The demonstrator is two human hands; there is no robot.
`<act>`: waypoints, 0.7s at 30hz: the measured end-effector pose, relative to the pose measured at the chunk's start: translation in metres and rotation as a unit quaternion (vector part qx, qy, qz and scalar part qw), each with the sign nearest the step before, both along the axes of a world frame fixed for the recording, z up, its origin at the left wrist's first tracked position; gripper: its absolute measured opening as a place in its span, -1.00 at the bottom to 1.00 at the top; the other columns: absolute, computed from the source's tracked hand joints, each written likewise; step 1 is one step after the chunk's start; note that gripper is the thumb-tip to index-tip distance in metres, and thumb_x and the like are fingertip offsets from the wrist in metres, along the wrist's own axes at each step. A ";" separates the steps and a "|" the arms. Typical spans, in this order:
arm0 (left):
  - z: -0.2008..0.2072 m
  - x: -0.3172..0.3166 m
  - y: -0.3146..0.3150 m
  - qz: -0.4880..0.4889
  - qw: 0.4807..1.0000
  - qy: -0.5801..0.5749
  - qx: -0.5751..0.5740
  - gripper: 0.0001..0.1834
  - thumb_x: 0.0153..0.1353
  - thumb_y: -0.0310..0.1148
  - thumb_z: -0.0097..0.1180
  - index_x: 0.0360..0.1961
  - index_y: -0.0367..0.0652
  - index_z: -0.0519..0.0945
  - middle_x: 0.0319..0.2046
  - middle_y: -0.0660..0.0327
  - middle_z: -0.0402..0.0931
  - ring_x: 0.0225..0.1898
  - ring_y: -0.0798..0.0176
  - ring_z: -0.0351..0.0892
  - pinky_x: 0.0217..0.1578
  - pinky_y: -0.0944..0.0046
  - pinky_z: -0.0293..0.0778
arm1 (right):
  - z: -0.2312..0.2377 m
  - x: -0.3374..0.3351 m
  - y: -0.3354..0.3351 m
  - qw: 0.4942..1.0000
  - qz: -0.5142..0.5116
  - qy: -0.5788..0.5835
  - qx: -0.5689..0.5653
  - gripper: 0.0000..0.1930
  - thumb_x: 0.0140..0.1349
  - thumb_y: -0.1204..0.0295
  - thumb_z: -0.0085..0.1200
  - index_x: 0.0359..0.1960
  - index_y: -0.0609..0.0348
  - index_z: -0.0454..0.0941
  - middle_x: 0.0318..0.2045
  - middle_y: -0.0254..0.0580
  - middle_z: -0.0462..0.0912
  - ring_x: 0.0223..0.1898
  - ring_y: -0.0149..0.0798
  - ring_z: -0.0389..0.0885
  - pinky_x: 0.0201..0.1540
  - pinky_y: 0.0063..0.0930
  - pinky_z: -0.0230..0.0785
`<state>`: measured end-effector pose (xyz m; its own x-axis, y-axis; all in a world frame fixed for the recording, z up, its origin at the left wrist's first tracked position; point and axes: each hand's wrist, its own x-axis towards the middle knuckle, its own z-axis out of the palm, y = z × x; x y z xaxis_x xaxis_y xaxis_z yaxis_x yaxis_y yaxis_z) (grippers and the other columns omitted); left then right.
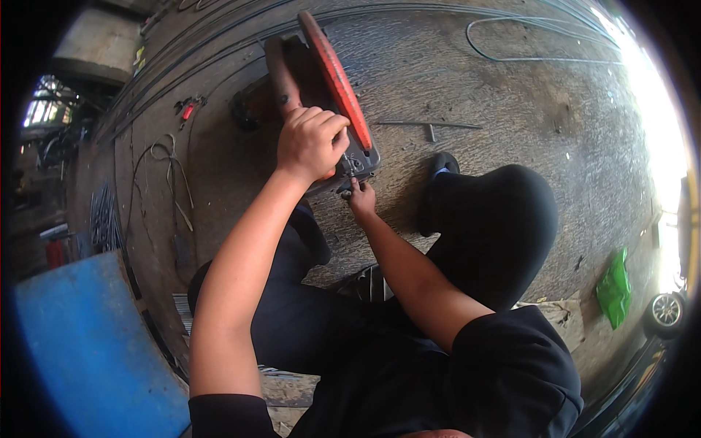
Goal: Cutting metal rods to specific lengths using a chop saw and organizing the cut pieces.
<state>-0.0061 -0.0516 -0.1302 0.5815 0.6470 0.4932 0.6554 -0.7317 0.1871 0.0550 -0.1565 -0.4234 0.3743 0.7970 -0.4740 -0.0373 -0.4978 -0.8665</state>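
Observation:
A cut-off saw with a long red blade guard (336, 80) stands on the floor in front of me. Its dark base (371, 162) and small metal fittings show beside my hands. My left hand (312, 142) is closed round the saw's handle, which its fingers mostly cover. Lower and to the right, my right hand (361, 198) is closed at the near edge of the base, its thumb up against the fittings. What its fingers grip there is too small to make out.
A thin T-shaped metal rod (431, 125) lies right of the saw. Long wires or rods (475, 33) cross the far floor. Left are red-handled pliers (188, 111), a looped cord (171, 157) and a blue panel (95, 350). A green bag (615, 288) lies at right.

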 end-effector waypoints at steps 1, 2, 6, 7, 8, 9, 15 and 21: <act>-0.002 -0.008 -0.002 0.005 1.000 0.009 0.000 -0.94 -0.04 -0.44 0.14 -0.48 -0.11 0.59 -0.55 0.25 0.53 -0.42 0.16 0.51 -0.32 0.17 0.37 | 0.009 -0.010 -0.002 0.991 -0.036 0.125 -0.030 -0.66 0.31 0.19 -0.01 -0.29 0.28 0.54 -0.42 -0.02 0.59 -0.45 -0.10 0.58 -0.36 -0.30 0.48; -0.004 -0.016 -0.004 0.004 1.000 0.017 -0.003 -0.94 -0.04 -0.44 0.14 -0.48 -0.11 0.59 -0.55 0.25 0.53 -0.42 0.16 0.51 -0.32 0.17 0.37 | 0.018 -0.019 -0.003 0.964 -0.072 0.248 -0.060 -0.64 0.32 0.17 -0.03 -0.26 0.30 0.54 -0.42 -0.06 0.59 -0.46 -0.19 0.58 -0.42 -0.35 0.49; -0.001 -0.023 -0.008 0.016 0.999 0.040 -0.013 -0.94 -0.03 -0.45 0.13 -0.46 -0.12 0.59 -0.53 0.24 0.54 -0.41 0.15 0.51 -0.32 0.15 0.37 | 0.033 -0.030 0.001 0.936 -0.128 0.308 -0.116 -0.60 0.35 0.16 -0.07 -0.25 0.34 0.53 -0.43 -0.12 0.57 -0.48 -0.30 0.59 -0.53 -0.46 0.48; -0.001 -0.020 -0.007 0.016 0.999 0.035 -0.006 -0.94 -0.05 -0.44 0.14 -0.48 -0.11 0.59 -0.55 0.26 0.53 -0.42 0.16 0.51 -0.32 0.16 0.37 | 0.027 -0.027 0.002 0.939 -0.117 0.299 -0.120 -0.58 0.34 0.14 -0.07 -0.24 0.37 0.53 -0.41 -0.06 0.59 -0.45 -0.23 0.60 -0.46 -0.40 0.49; 0.000 -0.017 -0.006 0.016 0.999 0.030 0.000 -0.94 -0.07 -0.43 0.15 -0.50 -0.10 0.58 -0.56 0.28 0.52 -0.43 0.18 0.50 -0.33 0.16 0.37 | 0.022 -0.025 0.003 0.943 -0.107 0.290 -0.123 -0.55 0.34 0.12 -0.07 -0.22 0.40 0.53 -0.39 0.00 0.60 -0.42 -0.17 0.61 -0.39 -0.33 0.51; 0.002 -0.009 -0.005 0.008 1.000 0.026 0.002 -0.94 -0.06 -0.43 0.14 -0.49 -0.10 0.58 -0.55 0.27 0.52 -0.43 0.17 0.50 -0.33 0.16 0.37 | 0.011 -0.018 0.007 0.943 -0.120 0.289 -0.118 -0.55 0.34 0.12 -0.07 -0.22 0.40 0.53 -0.39 0.00 0.60 -0.42 -0.17 0.61 -0.39 -0.33 0.51; 0.004 -0.017 -0.008 0.018 0.998 0.052 -0.010 -0.94 -0.05 -0.44 0.14 -0.48 -0.11 0.59 -0.54 0.26 0.53 -0.43 0.16 0.50 -0.31 0.15 0.38 | 0.047 -0.020 0.026 0.952 -0.180 0.176 -0.172 -0.41 0.36 0.01 -0.20 -0.15 0.46 0.52 -0.25 0.09 0.62 -0.22 -0.06 0.60 -0.09 -0.26 0.39; 0.012 -0.025 -0.006 0.019 0.997 0.071 -0.019 -0.93 -0.05 -0.41 0.16 -0.48 -0.10 0.58 -0.54 0.28 0.52 -0.42 0.18 0.49 -0.31 0.17 0.36 | 0.075 -0.010 0.045 0.927 -0.128 0.226 -0.272 -0.46 0.33 0.10 -0.21 -0.07 0.45 0.50 -0.13 0.26 0.57 -0.07 0.15 0.56 -0.08 -0.13 0.40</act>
<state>-0.0312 -0.0580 -0.1187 0.6190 0.6863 0.3819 0.7038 -0.7005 0.1183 0.0448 -0.1120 -0.3480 0.1835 0.3068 -0.9339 -0.5127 -0.7807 -0.3572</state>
